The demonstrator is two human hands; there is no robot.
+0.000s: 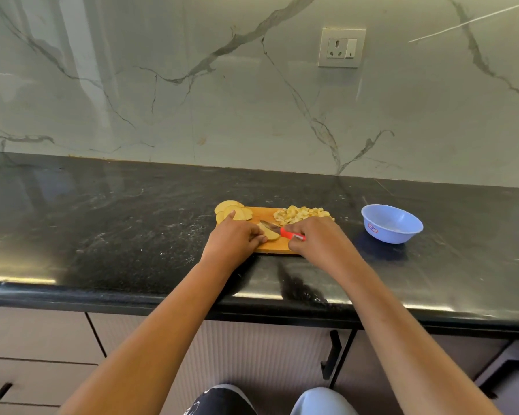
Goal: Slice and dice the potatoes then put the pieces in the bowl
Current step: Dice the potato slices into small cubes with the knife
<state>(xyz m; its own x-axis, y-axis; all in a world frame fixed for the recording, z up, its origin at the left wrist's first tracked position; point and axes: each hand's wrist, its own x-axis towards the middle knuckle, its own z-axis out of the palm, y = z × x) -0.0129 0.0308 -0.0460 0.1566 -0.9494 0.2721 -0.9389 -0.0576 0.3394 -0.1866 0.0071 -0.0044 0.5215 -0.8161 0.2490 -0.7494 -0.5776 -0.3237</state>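
Observation:
A wooden cutting board (277,249) lies on the black counter. Round potato slices (229,208) are stacked at its far left corner, and a heap of diced potato (300,215) sits at its far right. My left hand (232,241) pinches a potato slice (268,233) flat on the board's middle. My right hand (316,239) grips a red-handled knife (291,234), whose blade lies across that slice. A light blue bowl (391,224) stands on the counter to the right of the board and looks empty.
The black stone counter (102,229) runs left and right, with its front edge near me. A marble wall with a socket (341,47) rises behind. Drawers and cabinet handles (331,354) lie below the counter.

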